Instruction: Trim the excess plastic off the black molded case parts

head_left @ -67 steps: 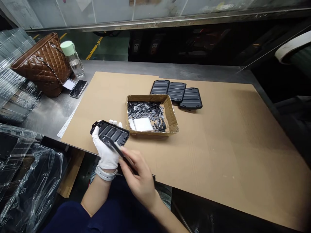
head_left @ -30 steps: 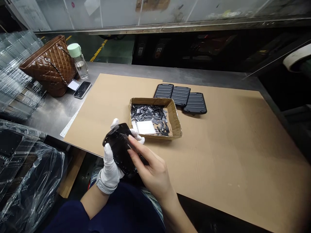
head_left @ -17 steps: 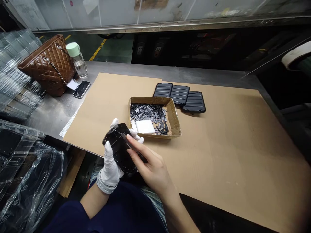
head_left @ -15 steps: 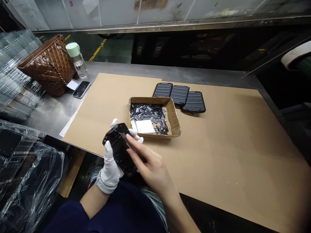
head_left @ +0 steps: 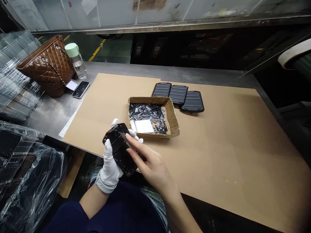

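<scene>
My left hand (head_left: 110, 166), in a white glove, is wrapped round a black plastic panel (head_left: 118, 149), thumb along the near side and fingertips showing past the far edges. The panel is tilted, its inner face with small pegs turned up toward me. My bare right hand (head_left: 150, 165) pinches a thin pointed tool (head_left: 122, 135) between thumb and fingers. Its tip lies at the panel's surface near the upper end; most of it is hidden by my fingers. Just beyond both hands stands a cardboard box (head_left: 176, 119) with many small black strips (head_left: 145, 111) and a white block (head_left: 144, 126).
Three ribbed black panels (head_left: 178, 94) lie overlapping behind the box on the cardboard sheet (head_left: 218, 139). To the left are a brown quilted bag (head_left: 48, 64), a bottle (head_left: 79, 64) and a phone (head_left: 81, 89). Clear plastic wrapping (head_left: 36, 174) sits low at the left.
The view has shifted very slightly, so the box and the ribbed panels appear a little further left. Both hands keep nearly the same grip and position.
</scene>
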Action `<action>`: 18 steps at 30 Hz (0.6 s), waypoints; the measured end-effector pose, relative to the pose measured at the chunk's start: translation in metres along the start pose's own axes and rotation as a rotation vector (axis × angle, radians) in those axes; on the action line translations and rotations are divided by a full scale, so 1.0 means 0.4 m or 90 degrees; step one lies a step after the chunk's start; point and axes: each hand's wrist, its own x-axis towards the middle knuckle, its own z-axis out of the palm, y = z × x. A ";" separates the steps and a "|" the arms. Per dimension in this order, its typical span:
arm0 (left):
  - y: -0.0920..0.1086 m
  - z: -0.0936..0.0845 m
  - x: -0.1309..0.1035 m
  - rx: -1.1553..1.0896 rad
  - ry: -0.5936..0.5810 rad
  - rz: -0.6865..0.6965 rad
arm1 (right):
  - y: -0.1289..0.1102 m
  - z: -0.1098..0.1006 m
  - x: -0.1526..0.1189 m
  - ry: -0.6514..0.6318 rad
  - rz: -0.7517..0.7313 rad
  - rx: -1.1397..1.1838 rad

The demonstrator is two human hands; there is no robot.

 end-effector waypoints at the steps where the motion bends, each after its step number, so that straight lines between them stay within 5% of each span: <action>1: 0.000 0.000 0.001 -0.004 0.001 -0.002 | 0.000 0.000 0.001 -0.001 -0.001 0.001; 10: -0.001 -0.005 0.006 -0.008 -0.018 0.004 | 0.009 0.005 -0.012 -0.016 0.052 0.072; 14: 0.003 0.001 0.006 0.010 -0.020 0.024 | -0.001 0.002 -0.021 0.052 0.100 0.175; 18: -0.006 0.001 0.002 0.041 -0.001 0.060 | -0.030 -0.005 -0.003 0.030 0.029 0.033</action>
